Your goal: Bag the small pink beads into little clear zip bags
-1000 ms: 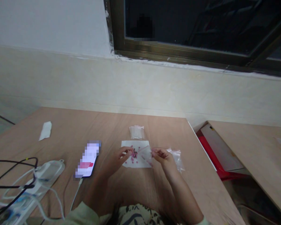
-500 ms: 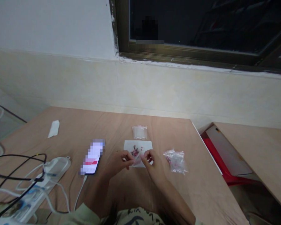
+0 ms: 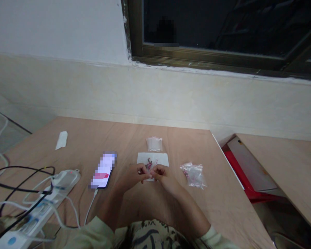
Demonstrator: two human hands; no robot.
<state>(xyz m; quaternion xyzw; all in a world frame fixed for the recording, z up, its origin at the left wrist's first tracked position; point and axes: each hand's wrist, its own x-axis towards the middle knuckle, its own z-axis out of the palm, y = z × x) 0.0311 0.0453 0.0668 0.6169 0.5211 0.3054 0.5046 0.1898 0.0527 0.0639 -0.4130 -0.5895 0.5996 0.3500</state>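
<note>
My left hand (image 3: 138, 174) and my right hand (image 3: 162, 174) meet over the near part of a white sheet of paper (image 3: 162, 158). The fingers of both are pinched together, nearly touching, on what looks like a small clear plastic bag (image 3: 152, 168); most of it is hidden by the fingers. Small pink and dark red beads or pieces (image 3: 148, 162) lie in a loose cluster on the paper, just beyond my fingertips. Right of my right hand lies a clear bag (image 3: 195, 174) with some pink pieces inside. Past the paper's far edge is a packet of clear little bags (image 3: 154, 144).
A phone (image 3: 103, 170) with a lit screen lies left of my hands, its white cable (image 3: 90, 206) running toward me. Farther left are a power strip (image 3: 54, 188) with tangled cords and a scrap of white paper (image 3: 61, 140). A red chair (image 3: 239, 173) stands beyond the table's right edge.
My hands have drawn closer together, my right one moving left, so the fingertips now nearly meet. The clear plastic between them is more covered. The view has shifted slightly.
</note>
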